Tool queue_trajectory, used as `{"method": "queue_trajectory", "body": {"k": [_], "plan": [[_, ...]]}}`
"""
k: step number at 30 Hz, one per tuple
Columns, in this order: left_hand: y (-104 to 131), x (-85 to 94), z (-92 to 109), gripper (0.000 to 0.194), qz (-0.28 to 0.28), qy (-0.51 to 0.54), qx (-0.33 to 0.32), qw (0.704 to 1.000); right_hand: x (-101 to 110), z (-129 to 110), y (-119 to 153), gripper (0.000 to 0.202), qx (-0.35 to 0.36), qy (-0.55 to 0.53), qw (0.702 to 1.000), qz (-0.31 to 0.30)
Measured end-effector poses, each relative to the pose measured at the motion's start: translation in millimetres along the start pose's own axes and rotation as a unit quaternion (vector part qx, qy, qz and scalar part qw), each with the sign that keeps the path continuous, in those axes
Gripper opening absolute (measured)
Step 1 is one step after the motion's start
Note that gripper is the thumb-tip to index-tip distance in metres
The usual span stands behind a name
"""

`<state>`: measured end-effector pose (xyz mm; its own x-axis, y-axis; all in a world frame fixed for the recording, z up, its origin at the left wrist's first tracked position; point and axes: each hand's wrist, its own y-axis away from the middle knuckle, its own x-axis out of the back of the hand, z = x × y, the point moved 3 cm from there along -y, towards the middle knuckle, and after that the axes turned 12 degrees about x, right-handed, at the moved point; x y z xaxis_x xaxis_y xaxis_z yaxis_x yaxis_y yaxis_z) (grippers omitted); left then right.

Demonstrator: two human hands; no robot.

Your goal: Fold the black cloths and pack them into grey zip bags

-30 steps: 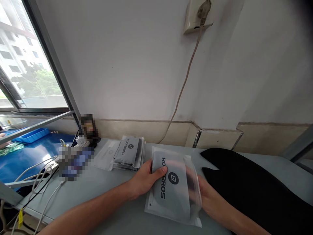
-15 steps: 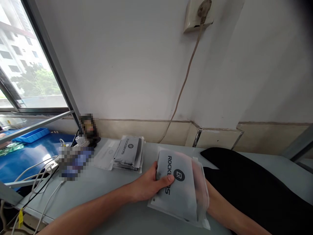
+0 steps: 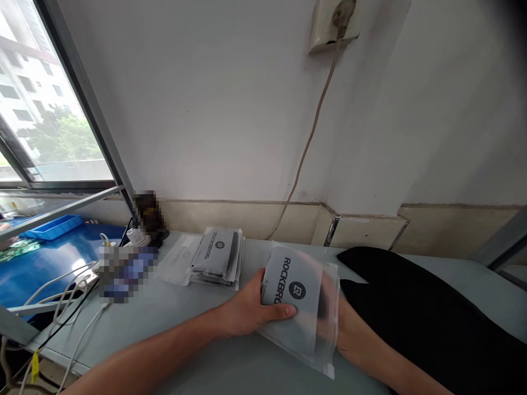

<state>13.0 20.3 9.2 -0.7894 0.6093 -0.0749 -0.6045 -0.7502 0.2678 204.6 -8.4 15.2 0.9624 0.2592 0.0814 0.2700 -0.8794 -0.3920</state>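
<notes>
A frosted zip bag (image 3: 298, 334) printed ROCKBROS, with a round logo, is held over the grey table (image 3: 197, 351). My left hand (image 3: 257, 307) grips its left edge, thumb across the front. My right hand (image 3: 327, 302) is at the bag's right side, seen blurred through the translucent plastic; its fingers are hidden behind the printed part. Dark material shows faintly inside near that hand. To the left lies a stack of similar filled bags (image 3: 218, 252), with a flatter clear bag (image 3: 177, 260) beside it. Black fabric (image 3: 420, 312) spreads over the table on the right.
White cables (image 3: 84, 334), a power strip and pixelated items sit at the table's left. Beyond the metal frame (image 3: 61, 211) is a blue surface with a blue tray (image 3: 57, 226). A cord (image 3: 308, 142) hangs down the wall from a socket.
The held bag has shifted slightly left and up, and its lower part looks flatter and more see-through. My right hand has moved left with it. My left hand keeps its grip.
</notes>
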Motion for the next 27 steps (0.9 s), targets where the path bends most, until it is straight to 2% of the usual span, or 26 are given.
{"method": "queue_trajectory", "body": {"k": [4, 9, 13, 16, 20, 23, 25, 27], "plan": [[-1.2, 5.9, -1.1, 0.067, 0.070, 0.022, 0.024, 0.997, 0.5, 5.2, -0.2, 0.094, -0.024, 0.021, 0.999, 0.040], [-2.0, 8.2, 0.8, 0.060, 0.142, 0.022, -0.025, 0.989, 0.2, 2.4, -4.5, 0.070, -0.015, -0.003, 0.998, 0.065], [-4.5, 5.4, -2.5, 0.062, 0.162, 0.031, -0.068, 0.984, 2.1, 0.2, -5.7, 0.062, -0.014, 0.010, 0.996, 0.083], [-4.3, 4.8, -4.1, 0.063, 0.173, 0.030, -0.076, 0.982, 2.7, 0.8, -3.9, 0.061, -0.020, 0.015, 0.997, 0.069], [-1.5, 5.0, -2.9, 0.064, 0.160, -0.005, -0.077, 0.984, -0.1, 6.1, 1.7, 0.075, -0.037, -0.033, 0.999, 0.018], [-1.2, 2.7, -4.2, 0.069, 0.099, -0.032, -0.052, 0.993, -3.3, 10.0, 5.3, 0.087, -0.022, -0.047, 0.999, -0.017], [-1.6, 0.6, -6.4, 0.074, 0.053, -0.039, -0.023, 0.998, -4.0, 11.5, 6.1, 0.088, -0.010, -0.028, 0.999, -0.020], [-1.9, -0.5, -7.7, 0.077, 0.031, -0.034, -0.004, 0.999, -4.0, 10.6, 5.7, 0.087, -0.001, -0.012, 1.000, -0.019]]}}
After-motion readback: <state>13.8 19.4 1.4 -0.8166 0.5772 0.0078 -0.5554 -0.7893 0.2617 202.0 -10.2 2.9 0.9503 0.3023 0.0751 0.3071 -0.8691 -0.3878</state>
